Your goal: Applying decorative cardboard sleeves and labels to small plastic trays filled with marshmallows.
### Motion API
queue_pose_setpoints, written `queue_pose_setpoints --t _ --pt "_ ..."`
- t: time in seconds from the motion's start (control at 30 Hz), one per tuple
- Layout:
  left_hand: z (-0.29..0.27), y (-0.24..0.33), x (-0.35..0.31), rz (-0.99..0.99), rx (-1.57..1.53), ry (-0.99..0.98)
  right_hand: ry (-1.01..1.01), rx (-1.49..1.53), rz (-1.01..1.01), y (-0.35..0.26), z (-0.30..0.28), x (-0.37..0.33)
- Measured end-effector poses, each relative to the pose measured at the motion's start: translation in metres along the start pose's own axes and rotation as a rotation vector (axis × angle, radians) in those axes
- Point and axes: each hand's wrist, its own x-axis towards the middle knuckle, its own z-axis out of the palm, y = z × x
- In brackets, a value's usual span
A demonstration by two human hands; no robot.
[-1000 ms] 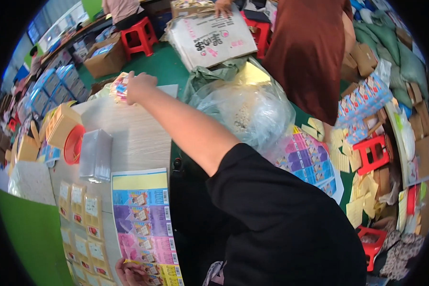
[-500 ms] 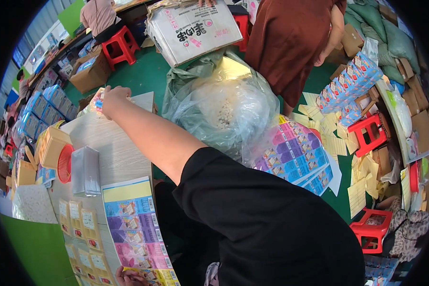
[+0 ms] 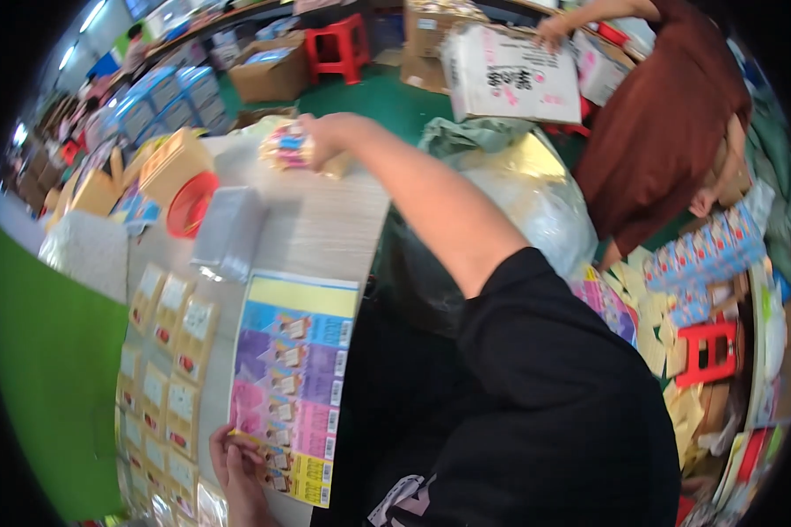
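Note:
Near the bottom of the table, my left hand [image 3: 237,470] lies over the lower left corner of a printed label sheet [image 3: 312,400]. Its fingers are curled together; whatever they pinch is too small to make out. The sheet has blue, purple, pink and yellow rows. Stretched far forward, my right hand [image 3: 330,140] closes round a bundle of small colourful printed pieces [image 3: 288,145] at the table's far end. Motion blurs this hand, and its fingertips are partly hidden. Rows of cream trays with white labels [image 3: 185,395] stand left of the sheet.
A clear plastic box [image 3: 228,233], a red basket [image 3: 192,206] and cream trays [image 3: 176,167] stand mid-table. Right of the table is a large plastic bag [image 3: 527,211]. Beyond it, a person in brown [image 3: 668,123] touches a white carton [image 3: 510,75]. Red stools [image 3: 336,48] stand around.
The view has turned left, so everything sits further right. My right hand stays at the colourful bundle. My left hand has come further into view at the sheet's corner. The person in brown now bends lower.

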Motion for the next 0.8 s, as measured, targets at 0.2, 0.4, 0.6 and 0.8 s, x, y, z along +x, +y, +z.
queue_pose_setpoints --t 0.2,0.4,0.6,0.8 --pt "0.013 0.019 -0.008 -0.097 -0.048 0.017 -0.039 -0.034 -0.067 0.000 -0.006 -0.007" --pt "0.014 0.018 -0.006 -0.132 -0.087 0.005 0.001 -0.067 0.054 -0.013 -0.020 -0.017" --pt "0.009 0.019 -0.004 -0.130 -0.084 -0.030 0.007 -0.104 0.178 -0.024 -0.018 -0.014" --pt "0.009 0.019 -0.006 -0.143 -0.097 -0.038 -0.040 -0.092 0.151 -0.012 -0.004 -0.006"
